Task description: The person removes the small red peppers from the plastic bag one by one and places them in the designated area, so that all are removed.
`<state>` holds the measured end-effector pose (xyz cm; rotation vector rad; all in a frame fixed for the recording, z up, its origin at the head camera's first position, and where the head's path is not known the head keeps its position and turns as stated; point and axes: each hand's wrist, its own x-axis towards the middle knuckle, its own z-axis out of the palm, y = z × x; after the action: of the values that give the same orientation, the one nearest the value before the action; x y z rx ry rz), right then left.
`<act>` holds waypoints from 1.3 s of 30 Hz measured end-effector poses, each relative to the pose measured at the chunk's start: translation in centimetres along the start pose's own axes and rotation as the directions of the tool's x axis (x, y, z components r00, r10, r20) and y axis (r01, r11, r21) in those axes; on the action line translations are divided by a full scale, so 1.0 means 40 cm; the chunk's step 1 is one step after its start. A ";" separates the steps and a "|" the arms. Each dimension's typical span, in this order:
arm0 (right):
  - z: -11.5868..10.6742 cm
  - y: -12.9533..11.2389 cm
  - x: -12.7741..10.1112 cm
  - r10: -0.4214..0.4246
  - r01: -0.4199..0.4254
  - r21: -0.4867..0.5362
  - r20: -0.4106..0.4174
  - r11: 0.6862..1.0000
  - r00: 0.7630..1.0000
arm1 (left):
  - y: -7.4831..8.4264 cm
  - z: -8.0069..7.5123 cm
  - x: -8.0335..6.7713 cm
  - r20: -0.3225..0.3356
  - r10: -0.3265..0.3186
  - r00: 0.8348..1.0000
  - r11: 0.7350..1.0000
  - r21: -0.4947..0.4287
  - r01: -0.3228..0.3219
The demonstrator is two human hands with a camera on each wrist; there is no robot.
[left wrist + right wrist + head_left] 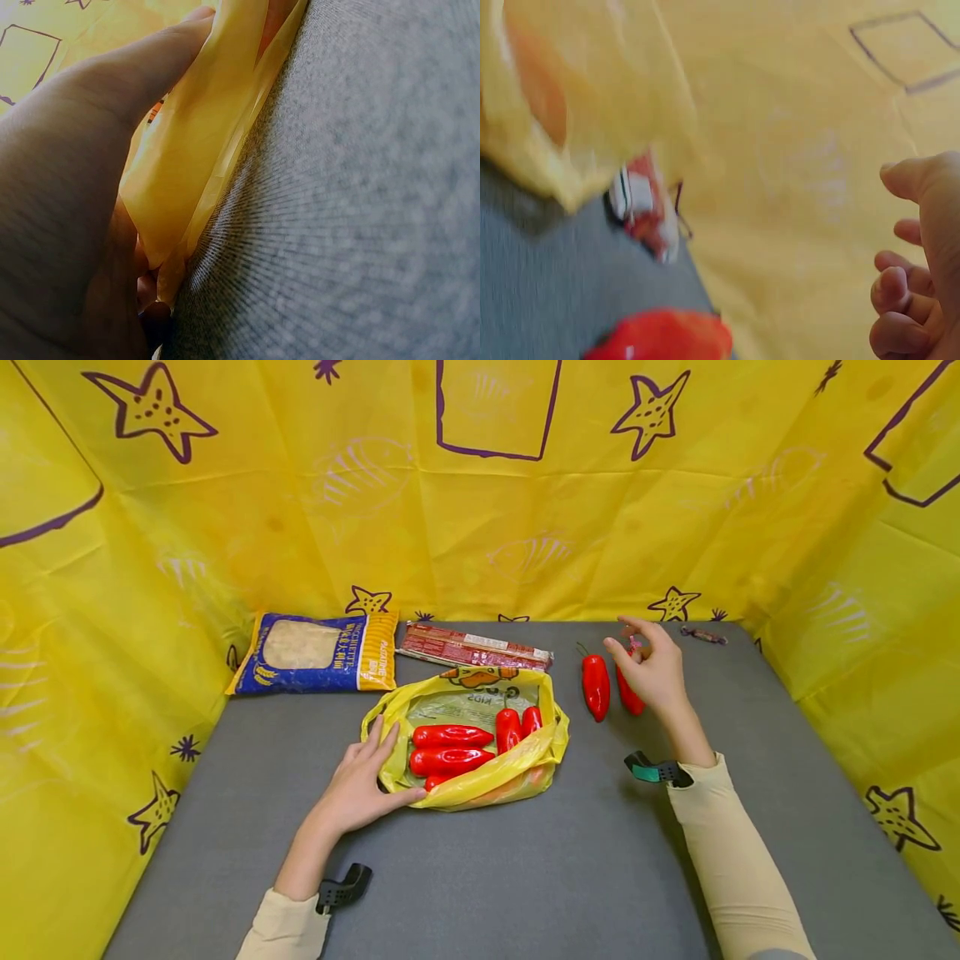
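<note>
A yellow plastic bag (pixel 557 727) lies with its mouth held wide, several glossy red peppers (pixel 452 762) inside. My left hand (pixel 358 783) spreads along its left rim, thumb stretched along the front edge and fingers over the side. In the left wrist view the thumb lies against the yellow plastic (pixel 187 157). My right hand (pixel 654 667) is raised over the right side of the table, fingers bent loosely with nothing between them. Under it, partly hidden, lies one red pepper (pixel 628 695), with another pepper (pixel 596 687) to its left. A small pink item (pixel 636 645) shows beside the fingers.
Behind the bag are a blue and yellow pasta packet (pixel 318 653) and a long red packet (pixel 476 647). A small wrapped candy (pixel 703 634) lies at the back right. Yellow patterned cloth (pixel 480 543) walls in the grey table (pixel 495 877) at the back and sides.
</note>
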<state>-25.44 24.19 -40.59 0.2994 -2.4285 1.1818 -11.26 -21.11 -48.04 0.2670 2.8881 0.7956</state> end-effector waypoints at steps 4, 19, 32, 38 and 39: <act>0.025 -0.049 0.007 -0.083 0.081 0.042 0.030 0.996 0.996 | -0.003 0.001 0.001 -0.005 0.001 1.000 1.000 -0.002 -0.001; 0.134 -0.155 0.046 -0.265 0.222 0.228 0.184 0.948 0.946 | -0.003 0.001 0.002 0.000 0.002 1.000 1.000 -0.001 -0.002; 0.240 -0.209 0.066 -0.260 0.134 0.283 0.475 0.950 0.841 | -0.004 0.002 0.003 -0.003 -0.002 1.000 1.000 -0.021 0.002; 0.285 -0.221 0.082 -0.303 0.151 0.310 0.531 0.939 0.791 | -0.005 0.001 0.001 -0.003 0.001 1.000 1.000 -0.029 -0.001; 0.295 -0.224 0.084 -0.312 0.154 0.318 0.539 0.936 0.783 | -0.006 0.000 0.000 -0.004 0.000 1.000 1.000 -0.029 0.000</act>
<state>-28.39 9.34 -39.32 1.1748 -2.6051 1.4466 -11.29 -21.30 -48.17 0.2629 2.8776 0.8387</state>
